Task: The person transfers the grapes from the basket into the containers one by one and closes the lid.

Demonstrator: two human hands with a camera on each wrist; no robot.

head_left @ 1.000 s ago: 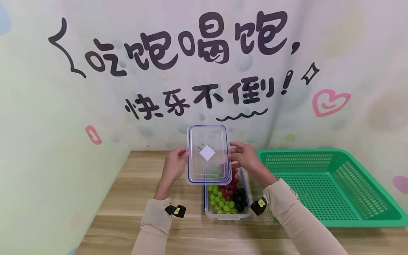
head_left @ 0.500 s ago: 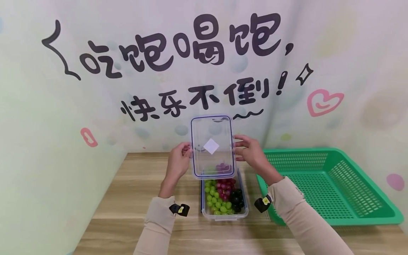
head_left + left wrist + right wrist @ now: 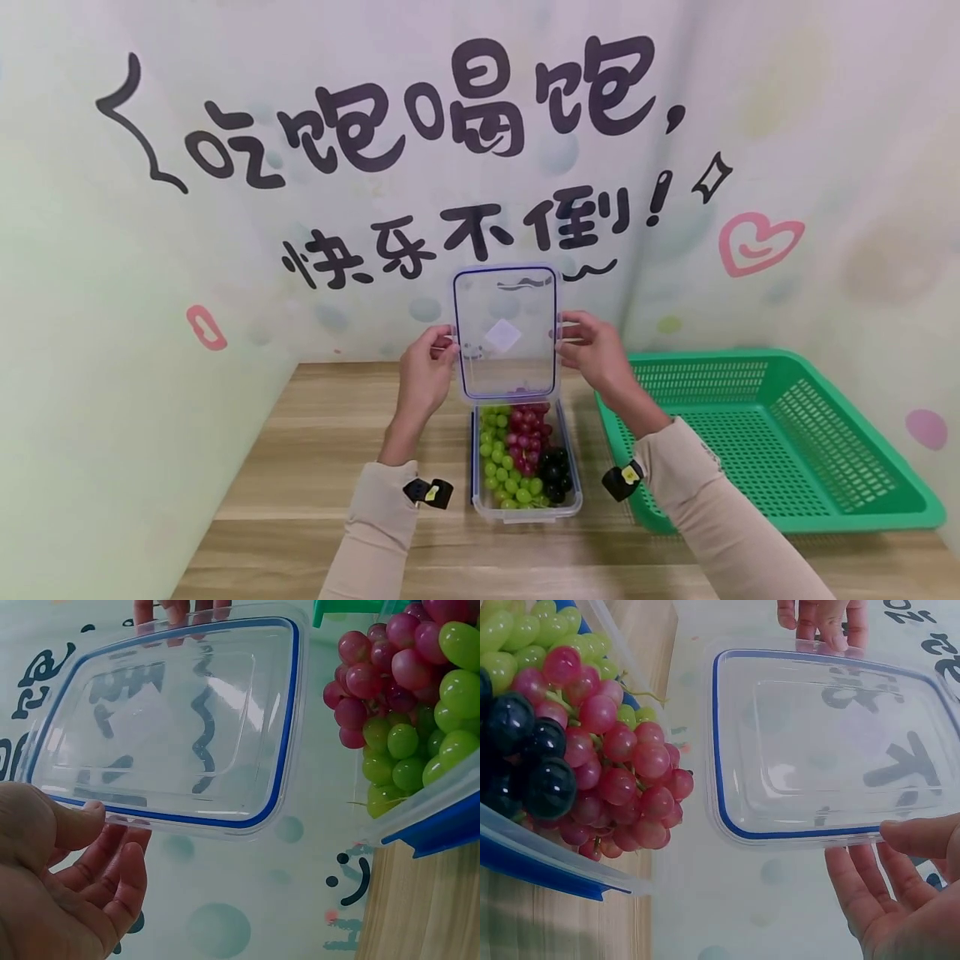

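A clear plastic lid (image 3: 506,367) with a blue seal and a pale diamond label stands tilted up over the far end of a clear food container (image 3: 525,514). My left hand (image 3: 427,375) pinches the lid's left edge, thumb on one face and fingers behind. At the opposite edge, my right hand (image 3: 600,354) grips it between thumb and fingers. Inside the container lie green grapes (image 3: 498,467), red grapes (image 3: 527,437) and black grapes (image 3: 555,475). In the right wrist view the red grapes (image 3: 622,780) heap up near the container's end. Blue clips (image 3: 439,825) line the container's sides.
A green plastic basket (image 3: 750,525) stands right of the container, beneath the right forearm. The wooden table (image 3: 337,500) meets a printed wall covering (image 3: 375,325) with black lettering behind the lid. Black straps (image 3: 431,493) circle both wrists.
Both hands have raised the lid slightly and tilted it more upright, uncovering more of the grapes below. The head view has shifted a little.
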